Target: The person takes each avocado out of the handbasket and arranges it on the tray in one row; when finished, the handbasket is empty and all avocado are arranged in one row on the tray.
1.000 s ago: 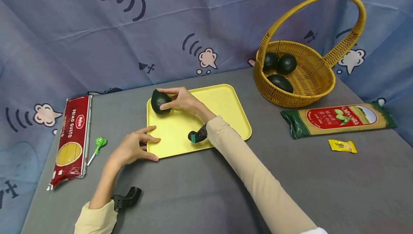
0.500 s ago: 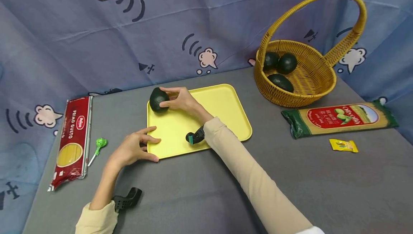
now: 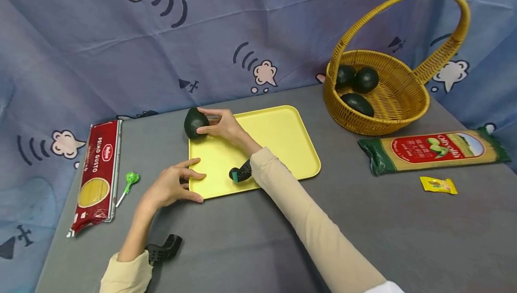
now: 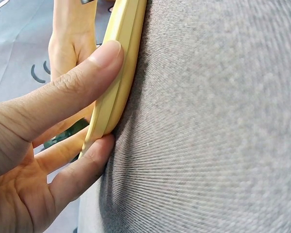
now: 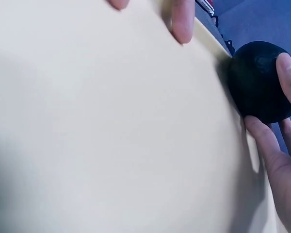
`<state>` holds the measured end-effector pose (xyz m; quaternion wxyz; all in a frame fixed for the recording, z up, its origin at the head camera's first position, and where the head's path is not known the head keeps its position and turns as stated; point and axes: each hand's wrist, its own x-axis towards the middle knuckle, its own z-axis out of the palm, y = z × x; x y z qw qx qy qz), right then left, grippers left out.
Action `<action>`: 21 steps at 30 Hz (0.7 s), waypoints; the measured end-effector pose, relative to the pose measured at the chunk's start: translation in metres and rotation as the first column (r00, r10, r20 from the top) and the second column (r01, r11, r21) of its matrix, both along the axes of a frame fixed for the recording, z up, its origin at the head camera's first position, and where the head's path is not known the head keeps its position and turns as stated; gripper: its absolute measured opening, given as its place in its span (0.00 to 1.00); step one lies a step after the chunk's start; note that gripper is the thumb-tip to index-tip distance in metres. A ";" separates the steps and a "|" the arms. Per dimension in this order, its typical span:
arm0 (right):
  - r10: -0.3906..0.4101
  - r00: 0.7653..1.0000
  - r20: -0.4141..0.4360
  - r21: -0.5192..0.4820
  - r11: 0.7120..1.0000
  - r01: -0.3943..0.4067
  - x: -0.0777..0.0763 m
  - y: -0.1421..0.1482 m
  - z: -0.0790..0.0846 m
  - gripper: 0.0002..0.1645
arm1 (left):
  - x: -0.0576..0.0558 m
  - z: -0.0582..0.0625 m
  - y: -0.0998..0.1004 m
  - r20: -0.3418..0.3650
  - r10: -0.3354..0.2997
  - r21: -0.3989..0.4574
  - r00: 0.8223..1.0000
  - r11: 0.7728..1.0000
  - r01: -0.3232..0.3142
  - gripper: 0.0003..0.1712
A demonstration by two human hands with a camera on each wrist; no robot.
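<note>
A dark green avocado [image 3: 195, 124] is at the back left corner of the yellow tray [image 3: 278, 149], partly over its rim. My right hand [image 3: 227, 128] grips it from the right, between thumb and fingers; the right wrist view shows the avocado [image 5: 258, 81] close to the tray's edge. My left hand [image 3: 171, 185] holds the tray's front left corner. In the left wrist view the thumb of that hand [image 4: 53, 102] presses on the rim [image 4: 117, 73] and a finger touches its outer side from the other direction.
At the back right stands a wicker basket [image 3: 373, 127] with three avocados [image 3: 357, 104]. In front of it lie an Olivoilà pasta pack [image 3: 434, 151] and a yellow wrapped candy [image 3: 438, 185]. A red pasta pack [image 3: 97, 176] and a green lollipop [image 3: 131, 178] lie on the left.
My right hand has carried the avocado a little left and back across the tray's back left corner. The left hand keeps its place on the tray. The head view has shifted slightly.
</note>
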<state>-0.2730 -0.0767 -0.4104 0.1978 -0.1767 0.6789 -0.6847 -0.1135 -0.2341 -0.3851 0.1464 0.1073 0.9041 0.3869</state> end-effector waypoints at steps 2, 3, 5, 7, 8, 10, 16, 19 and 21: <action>-0.005 1.000 0.003 -0.001 1.000 0.005 0.000 0.001 0.000 0.36 | 0.000 -0.001 0.000 0.000 0.002 -0.001 1.000 1.000 -0.002 0.30; -0.007 1.000 0.004 0.004 1.000 0.007 0.000 0.001 0.000 0.36 | 0.000 -0.001 0.000 -0.001 0.001 -0.002 1.000 1.000 -0.001 0.30; -0.007 1.000 0.008 0.013 1.000 0.007 0.000 0.002 0.000 0.37 | 0.000 0.000 0.000 -0.006 -0.003 -0.006 1.000 1.000 0.003 0.31; -0.002 1.000 0.017 0.010 1.000 0.001 -0.001 0.003 0.001 0.37 | -0.001 0.000 0.000 -0.007 -0.002 -0.011 1.000 1.000 0.002 0.30; 0.003 1.000 0.020 0.010 1.000 -0.003 -0.001 0.003 0.001 0.38 | -0.001 0.001 0.001 -0.009 -0.004 -0.012 1.000 1.000 0.004 0.31; 0.011 1.000 0.027 0.005 1.000 -0.011 -0.001 0.003 0.002 0.38 | -0.001 0.002 0.001 -0.008 -0.004 -0.015 1.000 1.000 0.004 0.31; 0.032 0.999 0.044 -0.011 0.999 -0.031 -0.001 0.005 0.004 0.39 | -0.001 0.004 0.002 -0.001 -0.001 -0.020 1.000 1.000 0.001 0.31; 0.037 0.998 0.051 -0.022 0.999 -0.036 -0.002 0.006 0.003 0.38 | -0.001 0.003 0.001 0.004 0.002 -0.021 1.000 1.000 -0.002 0.31; 0.041 0.998 0.052 -0.028 0.999 -0.039 -0.002 0.006 0.002 0.38 | 0.000 0.003 0.001 0.006 -0.001 -0.022 1.000 1.000 0.001 0.31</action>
